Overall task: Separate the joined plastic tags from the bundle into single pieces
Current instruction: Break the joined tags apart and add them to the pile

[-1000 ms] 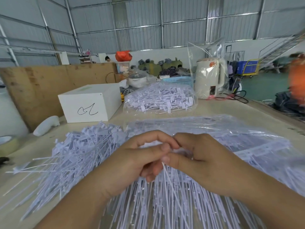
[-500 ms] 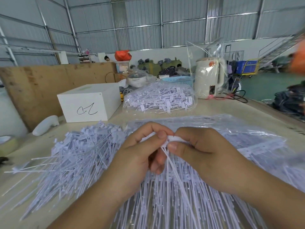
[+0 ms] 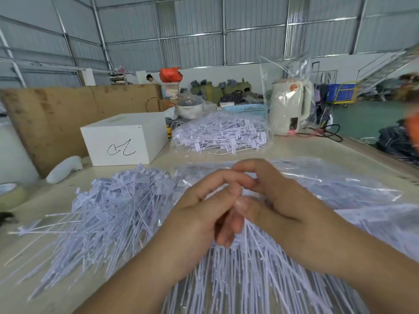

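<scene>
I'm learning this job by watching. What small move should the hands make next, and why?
Probably pull apart: the left hand and right hand both pinch the joined tags, whose tails hang toward the bundle, so one piece snaps free.

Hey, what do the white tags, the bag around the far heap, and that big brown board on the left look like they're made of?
Loose tags: likely thin matte plastic, with pale, stiff, slender tails. Far bag: clear glossy plastic film; it shows crinkles and glare, and the tags inside show through it. Brown board: probably plywood or hardboard, flat, dull and scuffed; cardboard cannot be ruled out.
</scene>
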`<state>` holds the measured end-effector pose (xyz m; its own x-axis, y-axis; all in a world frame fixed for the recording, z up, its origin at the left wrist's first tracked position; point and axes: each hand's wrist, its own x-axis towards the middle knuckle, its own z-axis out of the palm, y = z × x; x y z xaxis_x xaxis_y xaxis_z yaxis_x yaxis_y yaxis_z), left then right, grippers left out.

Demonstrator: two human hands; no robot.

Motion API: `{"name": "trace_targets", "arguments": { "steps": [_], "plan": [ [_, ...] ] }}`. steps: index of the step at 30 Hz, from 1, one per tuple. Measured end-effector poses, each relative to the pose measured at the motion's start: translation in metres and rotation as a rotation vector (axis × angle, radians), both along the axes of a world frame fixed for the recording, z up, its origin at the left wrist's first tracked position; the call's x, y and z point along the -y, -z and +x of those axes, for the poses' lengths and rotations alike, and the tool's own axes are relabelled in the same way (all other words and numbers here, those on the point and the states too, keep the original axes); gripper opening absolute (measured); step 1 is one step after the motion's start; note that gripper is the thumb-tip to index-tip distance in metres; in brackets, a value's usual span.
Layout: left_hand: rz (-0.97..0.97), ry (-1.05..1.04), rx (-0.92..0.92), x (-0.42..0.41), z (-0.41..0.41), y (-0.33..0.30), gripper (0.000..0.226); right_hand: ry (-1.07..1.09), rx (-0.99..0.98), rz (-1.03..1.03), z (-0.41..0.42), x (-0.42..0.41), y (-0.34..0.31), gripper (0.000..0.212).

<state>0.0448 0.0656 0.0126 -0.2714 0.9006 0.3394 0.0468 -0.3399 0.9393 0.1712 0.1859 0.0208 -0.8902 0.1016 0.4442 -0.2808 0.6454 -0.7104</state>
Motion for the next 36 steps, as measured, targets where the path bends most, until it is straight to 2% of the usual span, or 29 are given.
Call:
{"name": "trace_targets", "arguments": {
  "steps": [3,6,10,12,16,21,27,31,33,36],
  "plan": [
    [-0.074,0.078,-0.023,0.005,-0.004,-0.005,0.028,0.006,0.003,0.033,0.003,-0.002,0.0,0.053],
    [-0.165,0.159,0.033,0.006,-0.007,-0.007,0.023,0.091,0.032,0.175,0.003,0.001,0.004,0.068],
    [-0.214,0.182,0.004,0.008,-0.012,-0.008,0.021,0.127,0.075,0.229,0.0,0.004,0.006,0.075],
    [-0.218,0.14,-0.033,0.008,-0.012,-0.008,0.02,0.145,0.102,0.255,0.001,0.004,0.001,0.07],
    [-0.174,0.021,-0.031,0.008,-0.014,-0.009,0.016,0.227,0.188,0.337,0.008,-0.002,-0.012,0.04],
    [-0.185,0.025,-0.045,0.006,-0.012,-0.008,0.013,0.24,0.283,0.363,0.01,-0.009,-0.016,0.037],
    [-0.123,-0.028,0.012,0.006,-0.007,-0.009,0.016,0.206,0.15,0.24,0.007,-0.008,-0.011,0.037],
    [-0.013,-0.068,0.179,0.003,0.001,-0.012,0.01,0.287,-0.037,0.201,0.004,0.002,-0.009,0.039],
    [0.043,-0.064,0.244,0.003,0.004,-0.014,0.011,0.33,-0.117,0.19,0.003,0.009,-0.01,0.033],
    [0.082,-0.068,0.305,0.004,0.005,-0.016,0.016,0.404,-0.164,0.202,0.0,0.023,-0.006,0.041]
  ]
}}
